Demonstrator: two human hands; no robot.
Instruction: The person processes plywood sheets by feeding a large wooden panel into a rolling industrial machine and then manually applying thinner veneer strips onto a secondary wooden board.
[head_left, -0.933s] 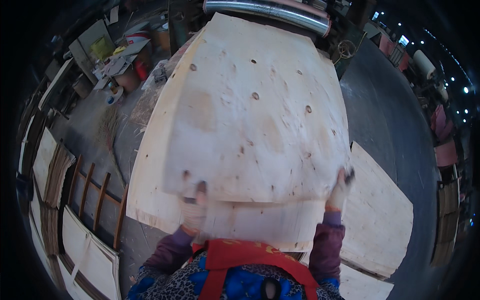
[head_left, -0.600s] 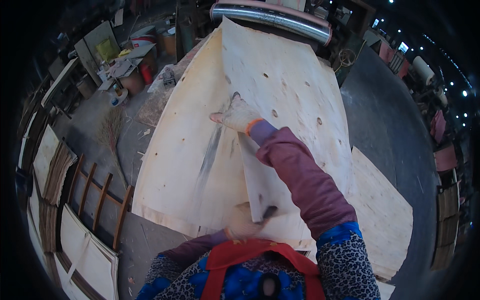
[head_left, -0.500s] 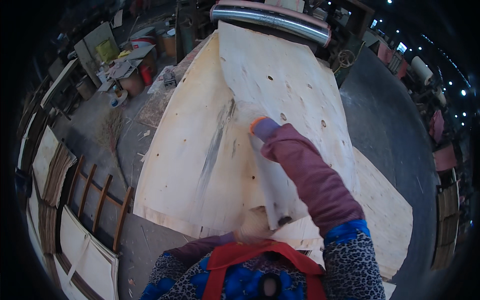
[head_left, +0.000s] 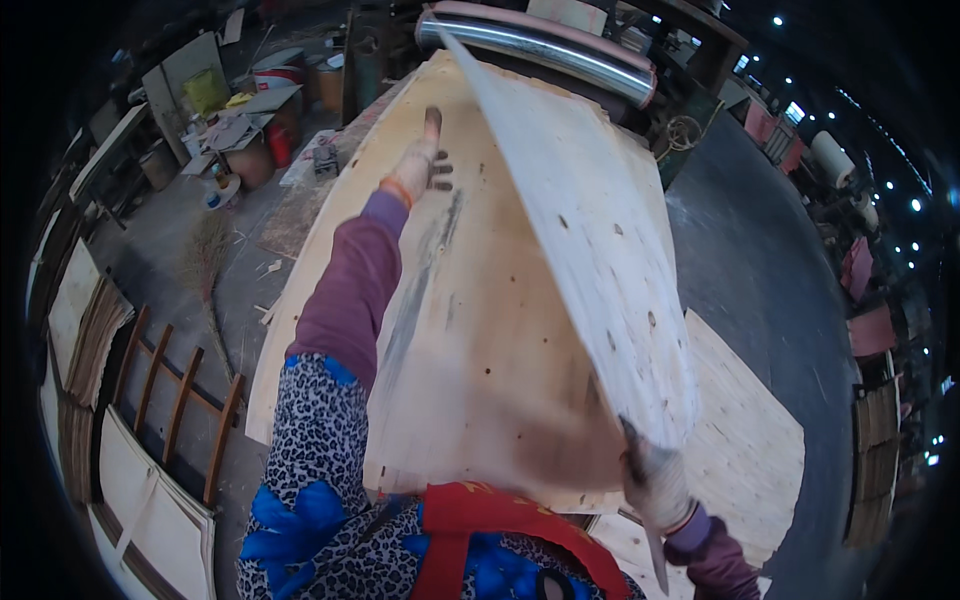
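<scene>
A thin pale wood veneer sheet (head_left: 600,240) with small knots stands lifted on its left edge, folded up toward the right. At its near corner my right hand (head_left: 660,485), in a dirty off-white glove, is closed on the sheet's edge. Underneath lies another veneer sheet (head_left: 500,300), tan with a dark streak and a few knots. Over the far left part of that lower sheet my left hand (head_left: 422,165) is stretched out, gloved, with darkened fingers spread and nothing in them. Whether it touches the surface I cannot tell.
Beyond the sheets is a shiny metal roller (head_left: 540,50) on a machine. More veneer (head_left: 745,430) sticks out at the right. A wooden rack (head_left: 180,400), stacked sheets (head_left: 150,500) and a twig broom (head_left: 208,260) are at the left. Further stacks (head_left: 872,460) stand right.
My right hand has gone from the middle of the top sheet to its near right corner, and the sheet's left edge has risen. My left hand has reached from near my apron to the far left.
</scene>
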